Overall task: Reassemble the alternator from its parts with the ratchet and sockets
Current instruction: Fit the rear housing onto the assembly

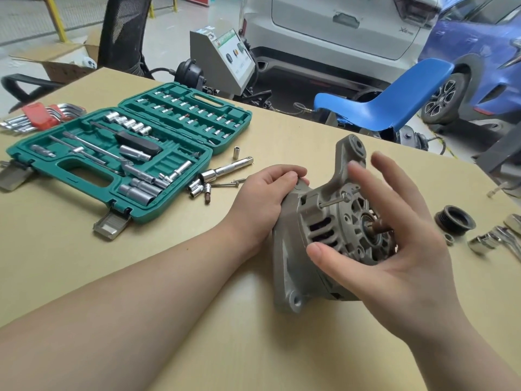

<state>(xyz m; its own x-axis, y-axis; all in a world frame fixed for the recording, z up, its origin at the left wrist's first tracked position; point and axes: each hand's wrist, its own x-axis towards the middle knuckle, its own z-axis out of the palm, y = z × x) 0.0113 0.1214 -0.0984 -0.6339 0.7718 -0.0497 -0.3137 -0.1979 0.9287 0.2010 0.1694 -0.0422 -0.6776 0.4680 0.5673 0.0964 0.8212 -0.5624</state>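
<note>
1. The alternator (324, 230) stands tilted on the tan table (197, 277), toward the right of the middle, with its shaft end facing right and toward the camera.
2. The left hand (265, 198) curls over the housing's upper left rim and holds it there.
3. The right hand (394, 241) is spread wide over the front face: the thumb lies against the slotted vents, and the straight fingers arc past the shaft without closing on anything.
4. A long through-bolt (334, 201) sticks out of the front housing near the top, just beside the right hand's fingers.
5. The black pulley (454, 220) sits on the table to the right, near the right edge, with a small nut (448, 239) just beside it and wrenches (496, 241) beyond.
6. The open green socket case (127, 153) lies at the left, well apart from the alternator.
7. Between the case and the left hand lie a ratchet extension bar (225, 170), loose sockets (198, 189) and thin bolts.
8. A red-holdered hex key set (39, 118) rests near the far left edge.
9. Bare table runs along the near edge under both forearms and behind the alternator to the far edge.
</note>
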